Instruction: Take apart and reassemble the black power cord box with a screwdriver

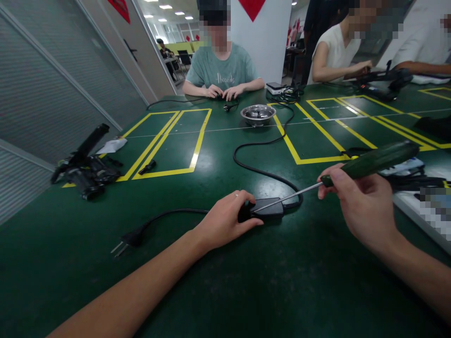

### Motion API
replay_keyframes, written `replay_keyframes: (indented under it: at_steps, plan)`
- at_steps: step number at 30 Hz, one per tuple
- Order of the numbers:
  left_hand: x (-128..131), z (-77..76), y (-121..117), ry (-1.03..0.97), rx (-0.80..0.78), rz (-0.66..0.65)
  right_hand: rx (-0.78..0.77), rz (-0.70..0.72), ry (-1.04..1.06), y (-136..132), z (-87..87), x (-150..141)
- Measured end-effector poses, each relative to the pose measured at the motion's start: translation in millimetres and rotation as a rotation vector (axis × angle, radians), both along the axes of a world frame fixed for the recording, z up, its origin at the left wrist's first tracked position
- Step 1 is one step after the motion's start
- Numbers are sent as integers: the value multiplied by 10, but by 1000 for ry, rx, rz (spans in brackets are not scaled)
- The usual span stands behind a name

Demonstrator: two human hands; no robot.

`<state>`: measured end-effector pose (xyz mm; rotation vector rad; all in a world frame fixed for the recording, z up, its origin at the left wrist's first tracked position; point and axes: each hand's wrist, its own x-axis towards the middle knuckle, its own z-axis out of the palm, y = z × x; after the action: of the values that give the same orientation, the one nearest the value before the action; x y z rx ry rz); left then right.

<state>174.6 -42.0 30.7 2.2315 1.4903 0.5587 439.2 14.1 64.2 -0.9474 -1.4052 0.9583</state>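
Observation:
On the green table, my left hand [234, 216] is closed around the left end of a small black power adapter [269, 208]. My right hand [364, 202] grips a screwdriver [373, 162] by its thick dark green handle. Its long metal shaft slants down to the left, and the tip meets the adapter beside my left fingers; the exact contact spot is too small to make out. From the adapter's left side runs a cord ending in a two-pin plug [129, 239]. A thicker black cable [246, 164] leaves its right side and curves back across the table.
A steel bowl [258, 114] holding small dark parts stands ahead. Black equipment [88, 173] lies at the left, near a small black connector [148, 167]. Yellow tape [200, 141] marks the tabletop. A white tray [416, 211] sits at right. A person [221, 68] works opposite.

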Motion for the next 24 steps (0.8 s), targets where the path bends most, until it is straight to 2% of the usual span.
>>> replay_keyframes:
  at_steps: [3, 7, 9, 15, 21, 24]
  plan:
    - [4, 11, -2, 2, -11, 5, -3, 26, -16, 2, 0, -7]
    - [6, 22, -3, 1, -17, 1, -50, 223, 236, 4, 5, -7]
    - [7, 21, -3, -5, -16, 2, -62, 263, 282, -1, 19, -3]
    - [3, 14, 4, -7, -12, -3, -75, 101, 188, 3, 44, -34]
    - [5, 9, 6, -5, -23, 9, -368, 31, 303, 143, 22, 16]
    - [6, -6, 3, -5, -15, 17, -398, 26, 283, 252, 20, 89]
